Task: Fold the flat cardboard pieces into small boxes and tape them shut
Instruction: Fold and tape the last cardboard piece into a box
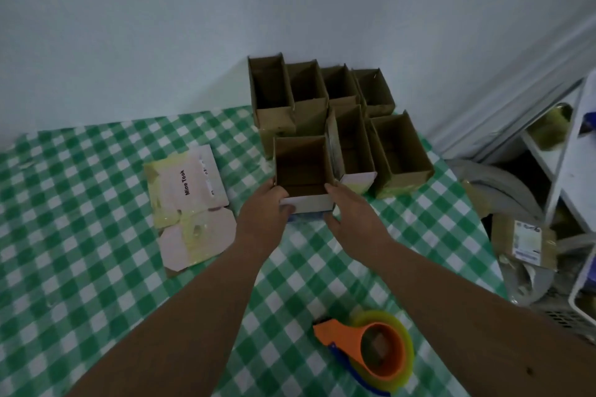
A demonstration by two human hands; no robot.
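A small folded cardboard box point(303, 171), open at the top, stands on the green checked tablecloth point(80, 235). My left hand point(263, 213) grips its near left corner and my right hand point(345, 206) holds its near right corner. Behind and right of it stand several more open-topped folded boxes point(322, 97) in rows against the wall. A flat cardboard piece point(190, 206) with printed lettering lies to the left. An orange tape dispenser point(371, 348) with a yellowish roll lies on the cloth near the front, under my right forearm.
The white wall point(193, 26) runs close behind the boxes. Beyond the table's right edge stand a white shelf point(567, 155), a grey round object point(503, 196) and a labelled parcel point(525, 242) lower down.
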